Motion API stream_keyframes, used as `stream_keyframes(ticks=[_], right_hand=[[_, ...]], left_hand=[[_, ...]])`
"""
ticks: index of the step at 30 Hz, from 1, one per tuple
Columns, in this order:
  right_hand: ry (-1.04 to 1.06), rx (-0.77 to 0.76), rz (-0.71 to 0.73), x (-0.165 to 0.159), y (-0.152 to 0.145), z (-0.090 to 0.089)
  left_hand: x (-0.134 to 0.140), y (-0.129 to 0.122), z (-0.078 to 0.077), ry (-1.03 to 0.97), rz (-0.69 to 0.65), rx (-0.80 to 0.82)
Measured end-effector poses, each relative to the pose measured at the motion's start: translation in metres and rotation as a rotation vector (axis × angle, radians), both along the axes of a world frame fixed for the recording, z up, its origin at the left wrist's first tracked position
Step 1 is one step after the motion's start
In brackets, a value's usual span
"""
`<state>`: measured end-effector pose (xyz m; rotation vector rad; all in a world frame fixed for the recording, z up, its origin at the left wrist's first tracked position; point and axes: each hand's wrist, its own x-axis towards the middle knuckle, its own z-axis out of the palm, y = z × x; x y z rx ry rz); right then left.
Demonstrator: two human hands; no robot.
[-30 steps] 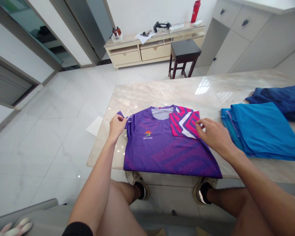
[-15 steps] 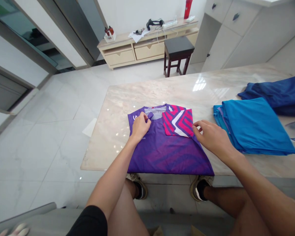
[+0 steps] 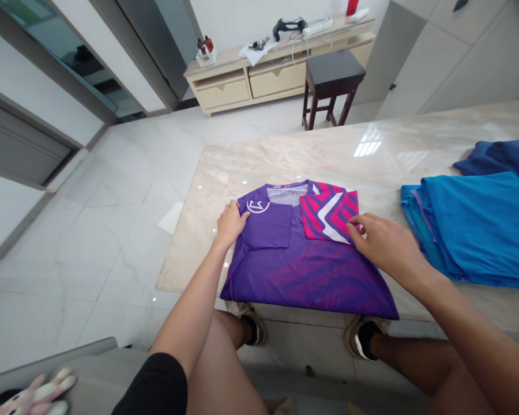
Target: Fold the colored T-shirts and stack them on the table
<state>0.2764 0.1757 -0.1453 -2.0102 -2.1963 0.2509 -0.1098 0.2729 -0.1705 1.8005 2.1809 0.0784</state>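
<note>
Purple shirt [image 3: 303, 274] lies between left fingers [image 3: 232, 208] and right fingers [image 3: 363, 220] — touching both.

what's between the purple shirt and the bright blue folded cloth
In the head view, the right hand and a strip of marble tabletop lie between the purple shirt and the bright blue folded cloth.

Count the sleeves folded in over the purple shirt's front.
2: the plain purple sleeve at the left hand, and the pink-patterned sleeve at the right hand. Fingers may cover their outer edges slightly; no other sleeve shows.
</note>
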Motion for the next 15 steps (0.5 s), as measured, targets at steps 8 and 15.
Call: stream_keyframes(ticks=[8,15], right_hand=[[-0.044,-0.068,-0.009,-0.031,0.006,0.009],[-0.072,-0.12,-0.009,-0.044,0.009,0.011]], left_hand=[[-0.02,0.001,-0.004,-0.022,0.087,0.008],[0.029,-0.019,-0.011,-0.131,-0.364,0.122]])
